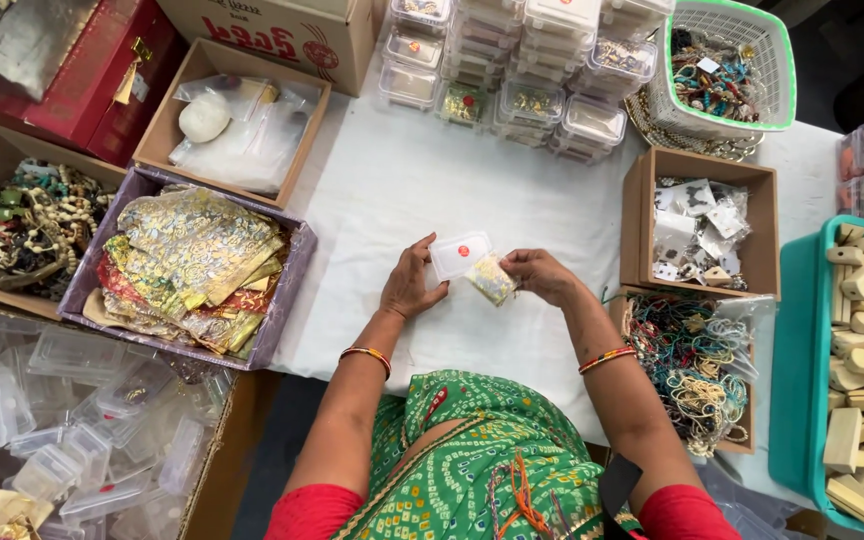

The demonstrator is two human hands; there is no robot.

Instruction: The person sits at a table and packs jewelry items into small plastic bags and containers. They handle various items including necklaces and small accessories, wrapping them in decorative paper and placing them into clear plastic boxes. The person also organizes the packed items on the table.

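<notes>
1. Centrally, a small clear plastic box (459, 254) with a red dot on its lid sits above the white tabletop (392, 180), near the person's body, gripped at its left edge by the left hand (410, 282), whose fingers are curled closed on it.
2. Small gold-patterned pouch (492, 279): just right of and touching the clear box, pinched between thumb and fingertips of the right hand (542, 273), which is closed on it.
3. Both wrists carry a thin red and multicoloured bangle; the sleeves are red, the garment green with a dotted pattern.
4. Purple tray (287, 300) of folded gold and red brocade pouches: left of the hands, resting on the table's left edge.
5. Shallow cardboard box (167, 120) holding clear bags and a white rounded lump: far left, just behind the purple tray.
6. Cardboard box of mixed bead necklaces (22, 225): far left edge, beside the purple tray.
7. Heap of empty clear plastic boxes (82, 440), some with red dots: near left, lower than the table.
8. Stacked clear boxes with filled contents (512, 60): far centre of the table.
9. White and green mesh basket (782, 70) of coloured jewellery: far right.
10. Cardboard box of small packeted items (762, 220): right of the hands.
11. Box of tangled coloured threads and bangles (692, 360): near right, just in front of the packeted items.
12. Teal tray (797, 380) of pale wooden blocks: right edge.
</notes>
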